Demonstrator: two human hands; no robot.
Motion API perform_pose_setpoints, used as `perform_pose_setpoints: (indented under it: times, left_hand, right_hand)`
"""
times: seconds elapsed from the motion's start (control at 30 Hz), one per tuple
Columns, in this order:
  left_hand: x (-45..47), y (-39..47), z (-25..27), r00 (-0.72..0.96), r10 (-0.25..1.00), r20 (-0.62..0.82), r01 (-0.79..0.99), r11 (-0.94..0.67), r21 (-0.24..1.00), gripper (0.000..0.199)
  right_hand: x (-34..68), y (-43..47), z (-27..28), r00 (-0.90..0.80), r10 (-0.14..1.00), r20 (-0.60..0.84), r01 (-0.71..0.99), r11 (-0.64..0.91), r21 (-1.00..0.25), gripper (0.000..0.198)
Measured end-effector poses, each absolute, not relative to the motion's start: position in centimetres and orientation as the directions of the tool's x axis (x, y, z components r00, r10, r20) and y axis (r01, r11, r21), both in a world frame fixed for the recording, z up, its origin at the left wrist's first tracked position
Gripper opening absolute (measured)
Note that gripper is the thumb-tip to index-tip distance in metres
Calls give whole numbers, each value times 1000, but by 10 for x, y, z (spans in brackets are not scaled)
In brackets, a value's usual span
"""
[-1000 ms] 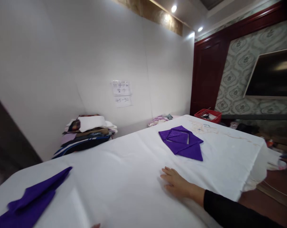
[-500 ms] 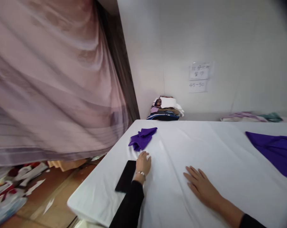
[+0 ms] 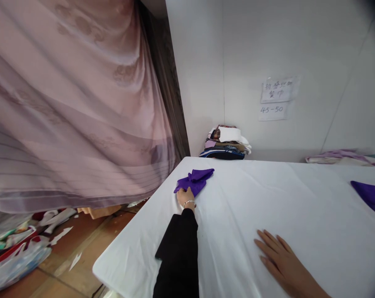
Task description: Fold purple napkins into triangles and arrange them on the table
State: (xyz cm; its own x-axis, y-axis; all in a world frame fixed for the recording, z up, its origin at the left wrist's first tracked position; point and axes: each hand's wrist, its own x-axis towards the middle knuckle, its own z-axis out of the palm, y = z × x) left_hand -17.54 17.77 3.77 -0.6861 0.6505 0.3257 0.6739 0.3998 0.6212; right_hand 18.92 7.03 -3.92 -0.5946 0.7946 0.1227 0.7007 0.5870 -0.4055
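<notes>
Well, from my post I have the left hand stretched toward the far left of the white-covered table, fingers touching the near edge of a crumpled purple cloth. I can't tell whether they pinch it. A bracelet circles that wrist, and the black sleeve partly covers a dark flat slab on the table. My right hand is on the near right, palm down, fingers spread over the white covering. At the far right edge of view I see part of a second purple cloth. Beyond the table's far edge sits a pile of folded clothes, left of two paper notes.
</notes>
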Motion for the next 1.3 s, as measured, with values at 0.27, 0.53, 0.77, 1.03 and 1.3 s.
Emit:
perform_pose_setpoints:
  times: [0.27, 0.53, 0.77, 1.03, 1.3]
  left_hand:
    - [-73, 132, 25, 138, 859, 493, 810, -384, 443, 28]
    - [-27, 86, -4, 179, 873, 455, 791, -403, 461, 13]
    - [-35, 121, 1, -62, 955, 289, 936, -45, 350, 45]
    - [-26, 109, -9, -49, 915, 401, 792, -209, 574, 25]
    - [43, 66, -2, 166, 778, 606, 531, -588, 610, 18]
  right_hand:
    - [190, 70, -36, -536, 822, 193, 660, 550, -511, 50]
    - [188, 82, -32, -59, 984, 168, 384, 178, -906, 56]
    - [164, 103, -4, -148, 963, 225, 598, 268, -755, 40]
    - [186, 94, -7, 54, 980, 189, 312, 163, -936, 26]
    - [258, 57, 34, 159, 783, 602, 529, 447, -722, 24]
